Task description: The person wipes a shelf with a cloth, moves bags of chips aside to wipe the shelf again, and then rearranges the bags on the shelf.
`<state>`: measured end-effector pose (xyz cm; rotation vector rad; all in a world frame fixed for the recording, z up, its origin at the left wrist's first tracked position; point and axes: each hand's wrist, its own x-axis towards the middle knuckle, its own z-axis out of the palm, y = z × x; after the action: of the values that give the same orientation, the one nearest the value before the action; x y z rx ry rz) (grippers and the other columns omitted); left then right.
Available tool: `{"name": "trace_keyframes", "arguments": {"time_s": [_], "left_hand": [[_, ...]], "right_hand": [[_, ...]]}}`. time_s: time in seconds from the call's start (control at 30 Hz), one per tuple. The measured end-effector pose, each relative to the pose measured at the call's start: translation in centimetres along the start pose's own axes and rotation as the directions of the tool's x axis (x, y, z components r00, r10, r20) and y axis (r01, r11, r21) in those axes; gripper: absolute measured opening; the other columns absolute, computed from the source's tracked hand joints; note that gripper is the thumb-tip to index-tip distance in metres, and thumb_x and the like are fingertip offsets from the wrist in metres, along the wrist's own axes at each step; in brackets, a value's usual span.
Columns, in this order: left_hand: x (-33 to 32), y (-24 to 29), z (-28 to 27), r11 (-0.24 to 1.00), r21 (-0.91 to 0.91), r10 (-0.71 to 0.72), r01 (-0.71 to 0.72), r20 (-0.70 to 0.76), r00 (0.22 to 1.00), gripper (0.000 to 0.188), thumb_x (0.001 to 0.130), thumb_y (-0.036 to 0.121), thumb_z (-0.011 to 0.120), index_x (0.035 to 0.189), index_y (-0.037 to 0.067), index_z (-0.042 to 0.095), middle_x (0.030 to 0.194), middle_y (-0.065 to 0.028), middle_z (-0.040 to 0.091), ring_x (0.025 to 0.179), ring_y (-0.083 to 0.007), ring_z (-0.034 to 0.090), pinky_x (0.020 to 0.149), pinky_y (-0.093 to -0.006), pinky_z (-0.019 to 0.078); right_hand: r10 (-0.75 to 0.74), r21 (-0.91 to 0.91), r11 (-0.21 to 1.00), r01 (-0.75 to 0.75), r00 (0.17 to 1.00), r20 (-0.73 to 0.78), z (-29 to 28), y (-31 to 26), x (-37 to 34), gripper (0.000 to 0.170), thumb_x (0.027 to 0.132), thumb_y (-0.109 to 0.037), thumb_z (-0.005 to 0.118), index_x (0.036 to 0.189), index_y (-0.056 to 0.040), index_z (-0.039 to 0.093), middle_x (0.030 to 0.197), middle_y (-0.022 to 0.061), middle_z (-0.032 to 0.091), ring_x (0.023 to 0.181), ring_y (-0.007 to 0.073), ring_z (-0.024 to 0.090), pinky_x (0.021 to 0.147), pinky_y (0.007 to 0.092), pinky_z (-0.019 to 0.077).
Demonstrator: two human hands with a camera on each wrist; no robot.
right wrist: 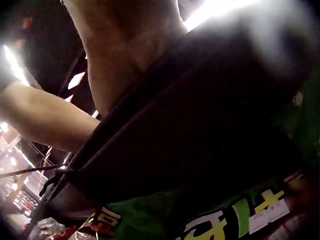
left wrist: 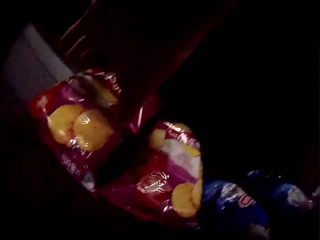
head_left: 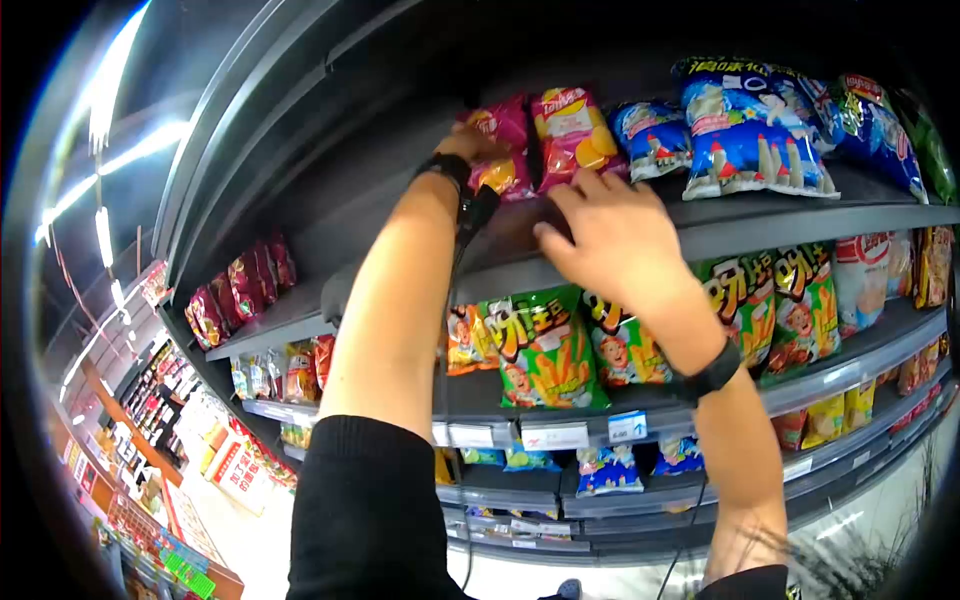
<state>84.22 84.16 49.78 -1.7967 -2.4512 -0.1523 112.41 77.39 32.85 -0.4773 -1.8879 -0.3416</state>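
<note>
Two magenta and yellow potato chip bags stand side by side on the upper shelf. My left hand (head_left: 472, 143) grips the left chip bag (head_left: 508, 178) at its side, covering part of the front. In the dark left wrist view, that chip bag (left wrist: 82, 127) shows below the hand, its fingers mostly in shadow. The right chip bag (head_left: 570, 125) leans close beside it. At its lower edge is my right hand (head_left: 622, 240), with fingers spread and fingertips right at the bag. The right wrist view shows the shelf's dark underside, with the right hand mostly hidden.
Blue snack bags (head_left: 750, 130) stand to the right on the same shelf (head_left: 800, 215). Green snack bags (head_left: 545, 350) fill the shelf below, under the front lip. Dark red bags (head_left: 245, 285) stand at the far left. A cable (head_left: 462, 500) hangs in front of the shelves.
</note>
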Motion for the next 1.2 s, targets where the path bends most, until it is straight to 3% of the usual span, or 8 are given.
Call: {"name": "trace_keyframes", "arguments": {"time_s": [0.3, 0.47, 0.67, 0.73, 0.9, 1.03, 1.1, 1.2], "left_hand": [[2.6, -2.5, 3.3, 0.981, -0.069, -0.194, 0.182, -0.238, 0.952, 0.127, 0.064, 0.083, 0.074, 0.15, -0.004, 0.042, 0.153, -0.0245, 0.047, 0.141, -0.0302, 0.047, 0.113, -0.0377, 0.0395], [3.1, -1.7, 2.5, 0.939, -0.218, -0.31, 0.265, -0.208, 0.928, 0.114, 0.062, 0.06, 0.092, 0.145, -0.005, 0.047, 0.136, -0.0241, 0.061, 0.125, -0.0327, 0.061, 0.104, -0.0381, 0.0495], [3.4, -3.0, 0.3, 0.951, -0.295, -0.194, 0.089, -0.351, 0.916, 0.102, 0.063, 0.046, 0.096, 0.14, -0.004, 0.052, 0.133, -0.0233, 0.063, 0.12, -0.0301, 0.065, 0.097, -0.036, 0.0537], [0.1, -1.3, 0.5, 0.884, -0.465, -0.228, -0.054, -0.527, 0.819, 0.091, 0.064, 0.032, 0.098, 0.136, -0.003, 0.055, 0.132, -0.0225, 0.064, 0.117, -0.0277, 0.066, 0.091, -0.0324, 0.0561], [-6.4, 3.1, 1.6, 0.818, -0.414, 0.027, -0.398, -0.664, 0.747, 0.11, 0.063, 0.029, 0.096, 0.144, -0.008, 0.032, 0.129, -0.0249, 0.064, 0.119, -0.0347, 0.065, 0.1, -0.0358, 0.0527], [-9.9, 6.6, 4.4, 0.699, -0.383, 0.057, -0.604, -0.812, 0.581, 0.099, 0.068, 0.025, 0.091, 0.143, -0.006, 0.033, 0.123, -0.0276, 0.066, 0.116, -0.0388, 0.066, 0.101, -0.0413, 0.052], [-14.4, 9.1, 4.8, 0.722, -0.492, -0.07, -0.486, -0.751, 0.656, 0.086, 0.072, 0.018, 0.086, 0.138, -0.005, 0.036, 0.124, -0.0299, 0.065, 0.118, -0.0408, 0.064, 0.101, -0.0446, 0.0515], [-17.7, 10.7, 6.2, 0.564, -0.481, -0.073, -0.672, -0.839, 0.539, 0.07, 0.074, 0.009, 0.077, 0.131, -0.005, 0.04, 0.116, -0.0303, 0.065, 0.112, -0.0482, 0.062, 0.097, -0.0497, 0.0519]], "right_hand": [[0.012, -0.029, 0.999, -0.015, 0.993, -0.117, 0.4, -0.5, 0.3, 0.032, 0.085, -0.034, 0.065, 0.103, -0.007, 0.069, 0.095, 0.0105, 0.068, 0.098, 0.0279, 0.064, 0.084, 0.0495, 0.0502], [0.031, -0.04, 0.999, -0.036, 0.992, -0.12, 0.4, -0.7, 0.5, 0.036, 0.086, -0.033, 0.063, 0.108, -0.0057, 0.068, 0.106, 0.0124, 0.07, 0.106, 0.0306, 0.064, 0.092, 0.051, 0.0502], [0.034, -0.033, 0.999, -0.04, 0.985, -0.169, 0.7, -0.5, 0.6, 0.039, 0.085, -0.031, 0.065, 0.113, -0.0046, 0.069, 0.109, 0.0126, 0.07, 0.106, 0.031, 0.065, 0.089, 0.0485, 0.0504], [0.038, -0.036, 0.998, -0.044, 0.987, -0.159, 0.6, -0.4, 0.6, 0.042, 0.084, -0.032, 0.067, 0.116, -0.0048, 0.068, 0.11, 0.0137, 0.069, 0.105, 0.0315, 0.064, 0.087, 0.0475, 0.0507], [0.126, -0.04, 0.99, -0.135, 0.974, -0.188, 0.8, -0.2, 1.2, 0.053, 0.087, -0.036, 0.068, 0.126, -0.0017, 0.06, 0.115, 0.0162, 0.067, 0.105, 0.0332, 0.065, 0.085, 0.0466, 0.0528], [0.224, 0.012, 0.974, -0.225, 0.956, -0.19, 0.7, -0.3, 1.5, 0.068, 0.092, -0.042, 0.065, 0.141, 0.0, 0.046, 0.123, 0.0216, 0.065, 0.108, 0.0388, 0.066, 0.088, 0.0482, 0.0541], [0.316, 0.096, 0.948, -0.304, 0.933, -0.173, -0.1, -0.6, 1.6, 0.068, 0.095, -0.044, 0.062, 0.145, -0.0024, 0.043, 0.127, 0.0233, 0.063, 0.111, 0.0401, 0.065, 0.089, 0.0473, 0.0541], [0.28, 0.293, 0.931, -0.216, 0.94, -0.195, 0.2, 1.0, 1.0, 0.067, 0.099, -0.041, 0.061, 0.151, -0.0043, 0.04, 0.135, 0.0241, 0.06, 0.117, 0.0373, 0.064, 0.095, 0.0421, 0.0526]]}}
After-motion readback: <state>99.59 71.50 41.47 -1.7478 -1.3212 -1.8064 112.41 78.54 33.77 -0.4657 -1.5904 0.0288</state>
